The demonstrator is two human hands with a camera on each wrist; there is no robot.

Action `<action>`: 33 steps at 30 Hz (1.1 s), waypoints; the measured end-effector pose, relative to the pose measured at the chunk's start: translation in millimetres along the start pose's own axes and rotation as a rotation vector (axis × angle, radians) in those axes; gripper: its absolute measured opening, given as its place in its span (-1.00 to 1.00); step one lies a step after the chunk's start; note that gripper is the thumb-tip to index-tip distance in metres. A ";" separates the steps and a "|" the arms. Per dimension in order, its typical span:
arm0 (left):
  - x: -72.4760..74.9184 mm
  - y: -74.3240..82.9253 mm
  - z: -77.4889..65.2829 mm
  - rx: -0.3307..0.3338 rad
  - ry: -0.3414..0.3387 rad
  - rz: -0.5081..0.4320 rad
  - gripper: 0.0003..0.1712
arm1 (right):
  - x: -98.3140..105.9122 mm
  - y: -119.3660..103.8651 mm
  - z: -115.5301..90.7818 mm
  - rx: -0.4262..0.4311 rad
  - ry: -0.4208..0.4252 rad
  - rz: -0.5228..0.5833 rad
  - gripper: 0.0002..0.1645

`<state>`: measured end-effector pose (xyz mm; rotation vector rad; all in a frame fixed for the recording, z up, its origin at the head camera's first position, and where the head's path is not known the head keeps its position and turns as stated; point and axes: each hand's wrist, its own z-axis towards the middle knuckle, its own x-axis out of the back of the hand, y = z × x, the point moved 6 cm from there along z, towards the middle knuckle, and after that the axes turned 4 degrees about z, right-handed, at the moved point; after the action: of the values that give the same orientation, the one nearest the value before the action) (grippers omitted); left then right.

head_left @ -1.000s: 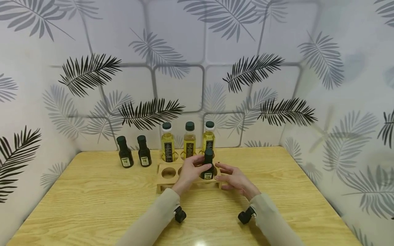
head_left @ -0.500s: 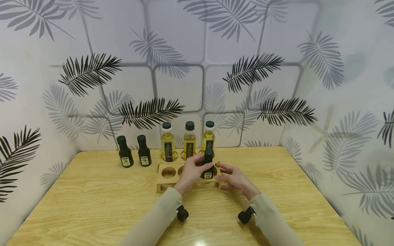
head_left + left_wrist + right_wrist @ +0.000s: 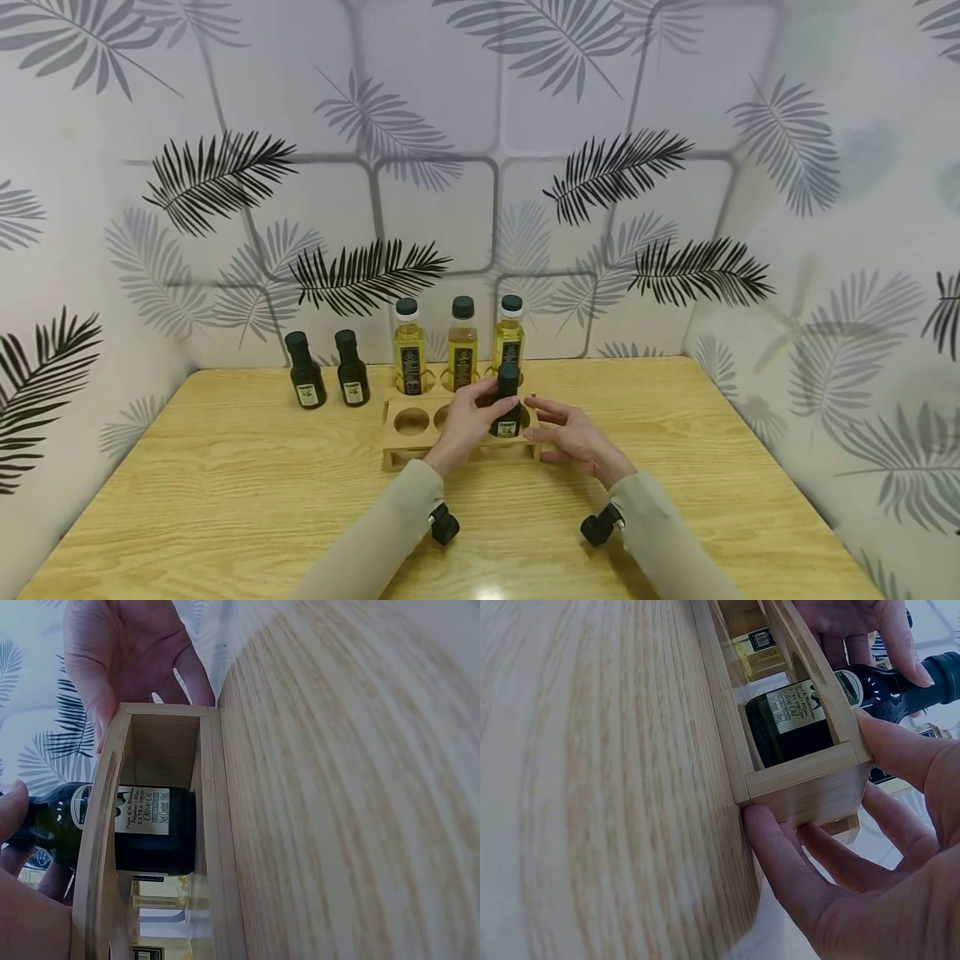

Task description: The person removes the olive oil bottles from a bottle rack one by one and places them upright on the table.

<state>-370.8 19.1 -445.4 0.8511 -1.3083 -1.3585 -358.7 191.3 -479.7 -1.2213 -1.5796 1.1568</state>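
Left hand (image 3: 467,423) pinches dark bottle (image 3: 512,418) by the neck, upright in front-right hole of wooden rack (image 3: 422,440). Right hand (image 3: 573,439) grips the rack's right end.

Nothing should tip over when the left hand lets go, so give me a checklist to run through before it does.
1. Dark bottle through the front right hole: ok, its base is down by the rack's lower board; whether it bears full weight, cannot tell.
2. Left hand off the bottle: not ok, thumb and fingers hold the neck.
3. Rack steadied: ok, the right hand touches its right end.
4. Front left hole free: ok, empty.
5. Middle front hole free: cannot tell, the left hand partly covers it.
6. Two loose dark bottles upright and capped: ok, left of the rack.
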 end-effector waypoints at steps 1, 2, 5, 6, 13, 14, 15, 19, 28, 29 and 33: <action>0.1 -0.1 -0.3 -0.001 0.001 0.002 -0.56 | -0.3 0.0 -0.1 -0.001 -0.002 0.003 -0.25; 0.2 -0.3 -0.9 0.001 0.004 0.002 -0.56 | -0.5 0.0 -0.1 0.001 -0.004 0.003 -0.25; 0.4 0.3 -2.3 -0.018 0.012 0.006 -0.56 | -1.5 0.3 -0.4 0.001 -0.013 0.006 -0.24; 0.6 0.1 -2.6 -0.018 0.015 0.003 -0.57 | -1.8 0.3 -0.5 0.004 -0.016 0.001 -0.24; 2.8 1.1 -4.6 -0.019 0.011 -0.051 -0.51 | -3.3 2.1 -0.3 -0.005 -0.005 0.010 -0.26; 3.1 1.4 -4.4 -0.012 0.010 -0.055 -0.50 | -3.3 2.4 0.1 -0.005 -0.004 0.010 -0.26; 3.7 2.4 -4.3 -0.006 0.012 -0.057 -0.50 | -3.2 2.5 0.2 -0.004 -0.004 0.009 -0.26; 6.1 7.1 -3.3 0.017 0.032 -0.079 -0.51 | -2.4 1.6 1.2 0.001 -0.011 0.008 -0.25; 17.7 21.1 -2.8 -0.040 0.090 -0.071 -0.52 | -0.1 0.2 1.3 0.003 -0.002 -0.011 -0.25; 19.5 22.8 -3.3 -0.050 0.093 -0.063 -0.51 | -0.1 -0.2 1.1 0.003 0.003 -0.011 -0.26; 27.4 25.0 -5.1 -0.048 0.103 -0.062 -0.48 | -0.6 -1.4 1.0 0.012 -0.004 -0.020 -0.25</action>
<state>-367.4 -5.7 -417.6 0.9235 -1.1744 -1.3710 -359.9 190.3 -478.6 -1.1935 -1.5825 1.1550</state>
